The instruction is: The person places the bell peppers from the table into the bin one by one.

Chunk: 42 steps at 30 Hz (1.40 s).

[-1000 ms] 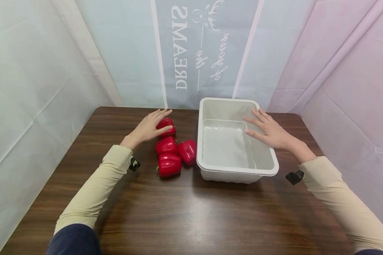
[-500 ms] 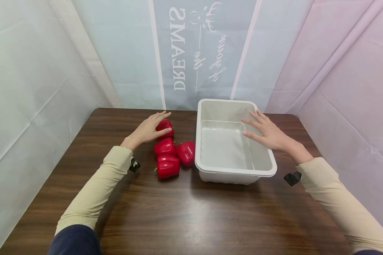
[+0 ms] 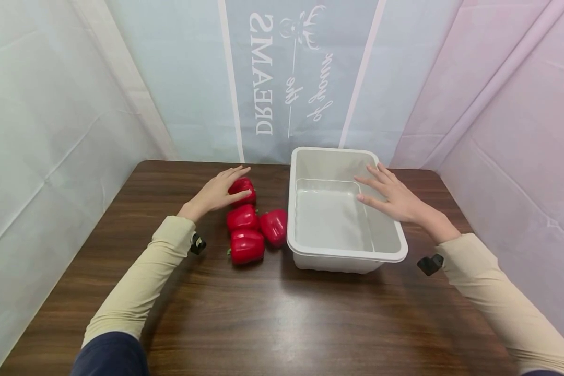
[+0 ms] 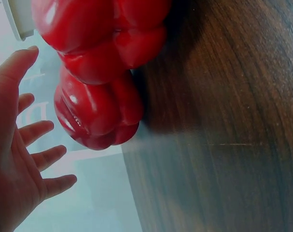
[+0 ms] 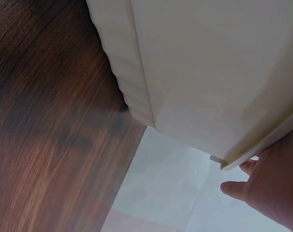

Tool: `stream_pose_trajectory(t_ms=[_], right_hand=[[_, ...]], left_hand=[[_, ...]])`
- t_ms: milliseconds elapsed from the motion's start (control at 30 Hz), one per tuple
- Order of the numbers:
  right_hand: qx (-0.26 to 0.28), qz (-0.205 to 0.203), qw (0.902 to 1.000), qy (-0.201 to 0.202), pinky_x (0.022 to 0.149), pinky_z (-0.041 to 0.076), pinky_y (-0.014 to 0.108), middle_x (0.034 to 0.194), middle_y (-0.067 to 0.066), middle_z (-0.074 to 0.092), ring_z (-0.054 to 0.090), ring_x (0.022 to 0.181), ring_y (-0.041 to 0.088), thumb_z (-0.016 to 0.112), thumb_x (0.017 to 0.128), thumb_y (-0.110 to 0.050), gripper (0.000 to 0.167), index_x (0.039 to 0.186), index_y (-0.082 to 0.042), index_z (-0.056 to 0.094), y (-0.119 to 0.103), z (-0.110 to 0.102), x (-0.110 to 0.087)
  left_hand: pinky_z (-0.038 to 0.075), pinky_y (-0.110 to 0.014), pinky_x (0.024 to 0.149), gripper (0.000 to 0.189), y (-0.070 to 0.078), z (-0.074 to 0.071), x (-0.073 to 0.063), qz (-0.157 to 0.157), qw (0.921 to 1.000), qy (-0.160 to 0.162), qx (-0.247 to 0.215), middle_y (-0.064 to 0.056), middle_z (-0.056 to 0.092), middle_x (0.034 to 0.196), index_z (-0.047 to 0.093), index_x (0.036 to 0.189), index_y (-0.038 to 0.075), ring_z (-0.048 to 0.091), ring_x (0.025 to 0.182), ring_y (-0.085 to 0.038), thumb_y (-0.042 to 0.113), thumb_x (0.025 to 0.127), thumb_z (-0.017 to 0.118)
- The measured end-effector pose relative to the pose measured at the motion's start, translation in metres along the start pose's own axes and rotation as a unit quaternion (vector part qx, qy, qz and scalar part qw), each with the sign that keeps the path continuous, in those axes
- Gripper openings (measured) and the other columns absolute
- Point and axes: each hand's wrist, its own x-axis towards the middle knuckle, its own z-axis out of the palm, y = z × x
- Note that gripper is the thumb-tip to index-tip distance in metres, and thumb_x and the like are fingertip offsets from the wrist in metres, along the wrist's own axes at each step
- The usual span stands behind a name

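Observation:
My left hand (image 3: 216, 192) hovers with spread fingers over the farthest red bell pepper (image 3: 245, 194), partly hiding it; nothing is in its grasp. In the left wrist view, the fingers (image 4: 42, 130) are apart from the peppers. Nearer to me lie a second bell pepper (image 3: 242, 218), a third bell pepper (image 3: 247, 247) with a green stem, and another bell pepper (image 3: 274, 227) beside the bin. Over the right rim of the light grey plastic bin (image 3: 348, 253) is my right hand (image 3: 395, 196), fingers spread, holding nothing. Whether it touches the rim I cannot tell.
A dark brown wooden table (image 3: 282, 318) carries everything. Behind its far edge hangs a pale blue cloth (image 3: 192, 78) with mirrored lettering. White cloth walls stand at the left (image 3: 42, 172) and right (image 3: 521, 156). Black wrist cameras sit under both cuffs.
The whole head view has shifted slightly left and down. Both hands, the peppers and the bin keep their places relative to one another.

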Motion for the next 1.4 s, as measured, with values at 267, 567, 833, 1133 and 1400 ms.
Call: stream_pose_trajectory(t_ms=[267, 567, 833, 1133, 1400], right_hand=[[0.003, 0.006, 1.0000, -0.003, 0.106, 0.005, 0.065, 0.155, 0.011, 0.009, -0.011, 0.142, 0.024, 0.047, 0.092, -0.050, 0.058, 0.143, -0.026, 0.036, 0.002, 0.004, -0.002], [0.011, 0.015, 0.9998, -0.008, 0.106, 0.005, 0.066, 0.156, 0.010, 0.008, -0.011, 0.142, 0.024, 0.047, 0.092, -0.050, 0.057, 0.143, -0.026, 0.036, 0.002, 0.010, -0.007], [0.005, 0.011, 0.9999, -0.006, 0.107, 0.006, 0.065, 0.155, 0.011, 0.008, -0.010, 0.142, 0.024, 0.047, 0.092, -0.050, 0.058, 0.143, -0.025, 0.037, 0.000, 0.008, -0.005], [0.003, 0.011, 0.9999, -0.004, 0.106, 0.006, 0.065, 0.155, 0.011, 0.007, -0.011, 0.142, 0.024, 0.047, 0.092, -0.050, 0.058, 0.143, -0.025, 0.036, 0.000, 0.003, -0.003], [0.001, 0.005, 1.0000, 0.004, 0.106, 0.007, 0.065, 0.155, 0.012, 0.008, -0.010, 0.142, 0.025, 0.048, 0.092, -0.049, 0.057, 0.142, -0.024, 0.037, 0.001, 0.001, -0.002]], left_hand=[[0.028, -0.056, 0.105, 0.072, -0.004, 0.004, -0.001, -0.009, 0.9999, -0.005, -0.004, -0.007, 0.027, 0.151, 0.028, 0.146, 0.027, 0.026, 0.136, -0.032, 0.053, 0.085, 0.056], [0.029, -0.057, 0.104, 0.073, -0.008, 0.011, -0.007, -0.018, 0.9998, -0.010, -0.008, -0.008, 0.029, 0.149, 0.029, 0.146, 0.025, 0.027, 0.136, -0.032, 0.054, 0.084, 0.056], [0.030, -0.056, 0.104, 0.073, -0.010, 0.010, -0.007, -0.028, 0.9994, -0.007, -0.019, -0.009, 0.031, 0.149, 0.030, 0.146, 0.024, 0.028, 0.135, -0.033, 0.052, 0.084, 0.058], [0.034, -0.057, 0.100, 0.073, -0.012, 0.011, -0.003, -0.035, 0.9990, -0.016, -0.024, -0.009, 0.030, 0.148, 0.029, 0.146, 0.025, 0.030, 0.133, -0.034, 0.051, 0.085, 0.057], [0.039, -0.055, 0.096, 0.072, -0.012, 0.011, 0.000, -0.038, 0.9985, -0.020, -0.034, -0.009, 0.034, 0.145, 0.028, 0.146, 0.025, 0.037, 0.127, -0.033, 0.051, 0.085, 0.057]])
